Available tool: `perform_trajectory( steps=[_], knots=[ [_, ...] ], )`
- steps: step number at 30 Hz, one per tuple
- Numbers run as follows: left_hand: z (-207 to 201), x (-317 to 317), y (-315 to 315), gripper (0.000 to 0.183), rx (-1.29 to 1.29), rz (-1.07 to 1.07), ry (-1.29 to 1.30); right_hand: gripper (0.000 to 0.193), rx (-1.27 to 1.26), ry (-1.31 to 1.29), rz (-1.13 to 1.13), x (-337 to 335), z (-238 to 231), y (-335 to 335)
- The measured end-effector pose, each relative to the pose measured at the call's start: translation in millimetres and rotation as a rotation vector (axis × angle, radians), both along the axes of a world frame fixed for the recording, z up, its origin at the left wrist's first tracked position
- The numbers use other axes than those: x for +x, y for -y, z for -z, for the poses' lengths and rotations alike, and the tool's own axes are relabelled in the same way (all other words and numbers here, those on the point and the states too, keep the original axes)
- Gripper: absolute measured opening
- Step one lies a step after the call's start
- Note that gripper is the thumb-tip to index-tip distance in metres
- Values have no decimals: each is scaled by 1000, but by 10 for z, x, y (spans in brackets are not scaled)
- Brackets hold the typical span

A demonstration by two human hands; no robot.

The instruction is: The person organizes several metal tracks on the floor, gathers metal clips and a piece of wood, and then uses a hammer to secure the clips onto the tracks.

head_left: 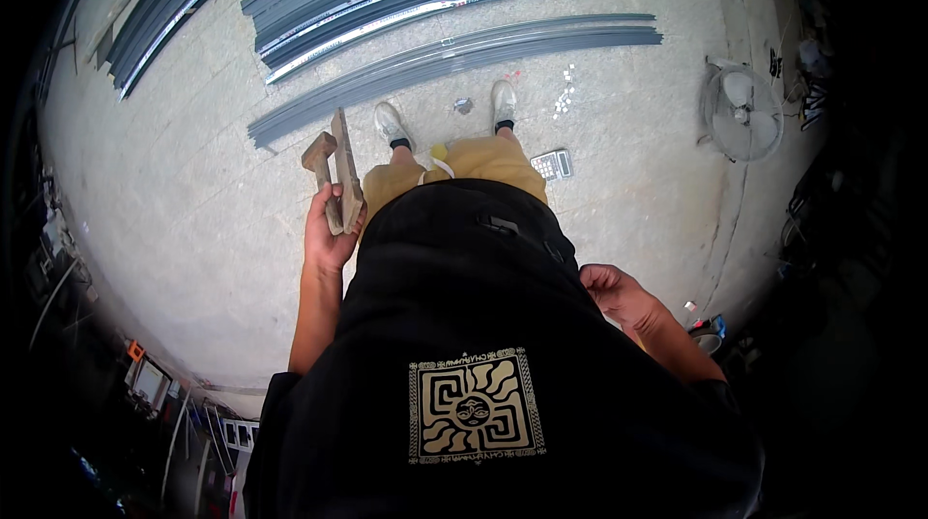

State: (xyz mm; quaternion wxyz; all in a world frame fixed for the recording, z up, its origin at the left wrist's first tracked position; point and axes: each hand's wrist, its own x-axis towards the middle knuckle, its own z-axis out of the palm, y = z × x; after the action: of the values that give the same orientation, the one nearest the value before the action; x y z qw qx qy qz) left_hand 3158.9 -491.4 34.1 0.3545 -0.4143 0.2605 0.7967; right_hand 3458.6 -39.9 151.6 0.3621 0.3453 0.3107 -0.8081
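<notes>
My left hand (330, 234) is closed around the lower end of some worn brown wood, held upright beside my left thigh. One part is a flat, narrow board (346, 171). Next to it stands a shorter wooden bar with a blocky, hammer-like head (320, 150); whether the two are joined is hidden by my grip. At my right hip, my right hand (619, 297) has its fingers curled in against the edge of my black shirt (541, 326). Whatever lies in those fingers, if anything, is hidden.
Bundles of long grey strips (416, 7) lie on the concrete floor, with a lower row (454, 60) just beyond my shoes. A calculator (553, 164) rests right of my legs near scattered white bits (564, 94). Farther right stands a round fan (742, 115).
</notes>
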Motion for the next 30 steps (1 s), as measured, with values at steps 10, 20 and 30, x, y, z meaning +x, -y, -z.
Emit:
perform_trajectory(
  steps=[10,20,30],
  knots=[
    [-64,246,141,23,-83,-27,41,10,81,-212,-230,-1562,-34,58],
    [101,151,187,22,-31,11,36,10,115,-121,-268,-1787,-4,319],
    [283,67,147,21,-65,69,29,23,631,212,-420,-414,959,-152]
  ],
)
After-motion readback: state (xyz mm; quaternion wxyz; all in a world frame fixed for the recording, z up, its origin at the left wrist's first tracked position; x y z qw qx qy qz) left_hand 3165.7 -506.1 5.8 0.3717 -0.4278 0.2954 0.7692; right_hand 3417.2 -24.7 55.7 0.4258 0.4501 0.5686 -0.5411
